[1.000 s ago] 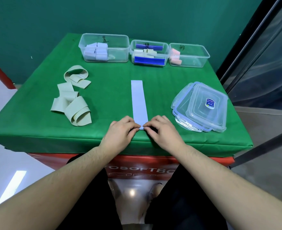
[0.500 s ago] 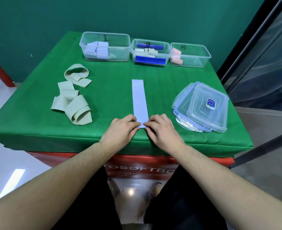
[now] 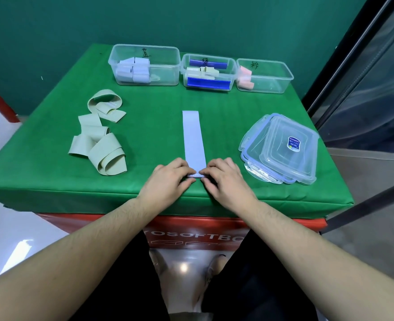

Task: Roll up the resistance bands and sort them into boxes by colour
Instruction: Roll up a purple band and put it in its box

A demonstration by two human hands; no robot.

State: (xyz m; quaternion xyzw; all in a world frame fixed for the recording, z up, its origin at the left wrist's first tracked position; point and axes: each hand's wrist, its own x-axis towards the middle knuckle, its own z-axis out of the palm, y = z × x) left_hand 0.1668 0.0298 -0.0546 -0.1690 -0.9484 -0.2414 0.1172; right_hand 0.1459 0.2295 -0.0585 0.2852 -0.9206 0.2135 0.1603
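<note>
The pale blue band (image 3: pixel 193 137) lies flat along the middle of the green table (image 3: pixel 52 172); its near end, flat a second ago, is now turned over into a small first roll, so rolling has begun; the left hand (image 3: pixel 168 181) and right hand (image 3: pixel 226 181) pinch that roll from either side with curled fingers. Far off, three clear boxes (image 3: pixel 175 66) carry handwritten marks I cannot read; the lid stack (image 3: pixel 281 149) at right bears a blue sticker, illegible; the red base reads "OSOFTBO".

Bright even light, floor (image 3: pixel 184 266) glare, wide-angle edge distortion, slight blur
</note>
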